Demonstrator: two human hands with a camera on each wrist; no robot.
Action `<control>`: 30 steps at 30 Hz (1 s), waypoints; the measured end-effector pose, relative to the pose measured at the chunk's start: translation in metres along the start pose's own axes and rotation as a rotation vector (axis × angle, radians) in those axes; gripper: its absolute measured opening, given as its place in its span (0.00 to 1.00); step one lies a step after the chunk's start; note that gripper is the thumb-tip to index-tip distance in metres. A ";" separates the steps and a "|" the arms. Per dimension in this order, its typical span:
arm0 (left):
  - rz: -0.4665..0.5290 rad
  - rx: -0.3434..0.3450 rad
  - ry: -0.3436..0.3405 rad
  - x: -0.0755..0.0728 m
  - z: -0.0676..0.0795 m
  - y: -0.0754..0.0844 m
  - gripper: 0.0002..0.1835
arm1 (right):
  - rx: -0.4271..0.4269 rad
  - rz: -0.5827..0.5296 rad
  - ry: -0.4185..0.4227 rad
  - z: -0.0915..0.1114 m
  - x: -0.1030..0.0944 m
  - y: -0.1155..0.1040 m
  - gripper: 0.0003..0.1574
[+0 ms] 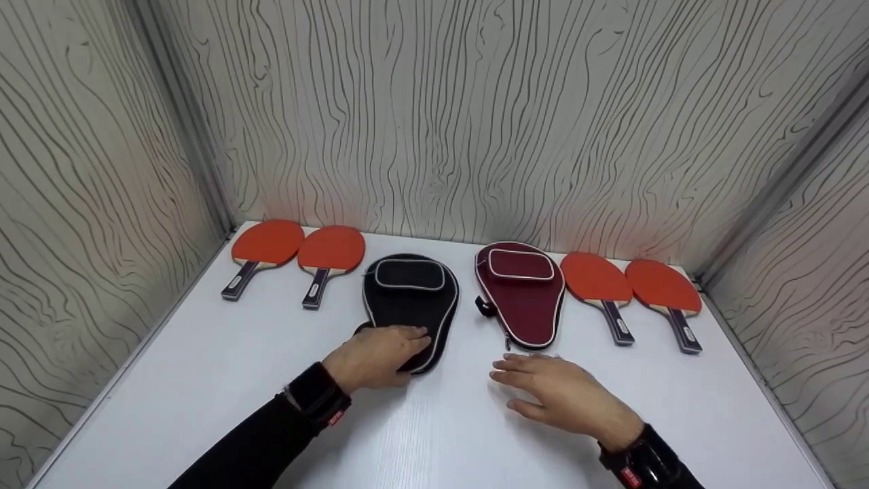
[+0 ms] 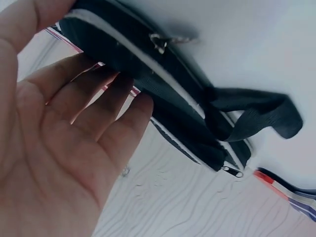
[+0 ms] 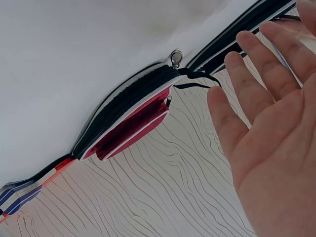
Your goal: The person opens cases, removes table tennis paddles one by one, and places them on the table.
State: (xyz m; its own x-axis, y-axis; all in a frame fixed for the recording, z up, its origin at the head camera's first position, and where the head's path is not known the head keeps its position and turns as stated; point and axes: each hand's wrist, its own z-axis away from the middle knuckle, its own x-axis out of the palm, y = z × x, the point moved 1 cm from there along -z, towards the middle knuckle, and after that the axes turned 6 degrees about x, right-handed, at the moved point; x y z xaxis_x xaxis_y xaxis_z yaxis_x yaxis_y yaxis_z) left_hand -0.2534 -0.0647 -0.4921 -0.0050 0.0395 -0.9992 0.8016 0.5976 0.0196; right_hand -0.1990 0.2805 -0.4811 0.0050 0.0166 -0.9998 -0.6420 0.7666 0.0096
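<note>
A black paddle case point(image 1: 406, 305) with white piping and a small front pocket lies on the table. My left hand point(image 1: 380, 354) rests its fairly straight fingers on the case's narrow near end, the thumb beside that end. In the left wrist view, the black case point(image 2: 148, 74) shows its zipper and a black strap loop point(image 2: 266, 111). A dark red paddle case point(image 1: 526, 299) lies to the right. Just in front of its narrow end my right hand point(image 1: 563, 394) hovers, fingers spread and holding nothing. The right wrist view shows the red case point(image 3: 131, 116) apart from the fingers.
Two red table tennis paddles lie at the left, an outer paddle point(image 1: 268, 242) and an inner paddle point(image 1: 331, 248). Two more lie right of the red case: a nearer paddle point(image 1: 596, 277) and an outer paddle point(image 1: 663, 286). Wood-patterned panels point(image 1: 434, 122) enclose the white table point(image 1: 434, 441).
</note>
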 end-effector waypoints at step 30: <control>0.087 -0.156 0.168 -0.003 -0.023 -0.049 0.28 | 0.150 -0.002 0.109 -0.008 -0.012 0.009 0.33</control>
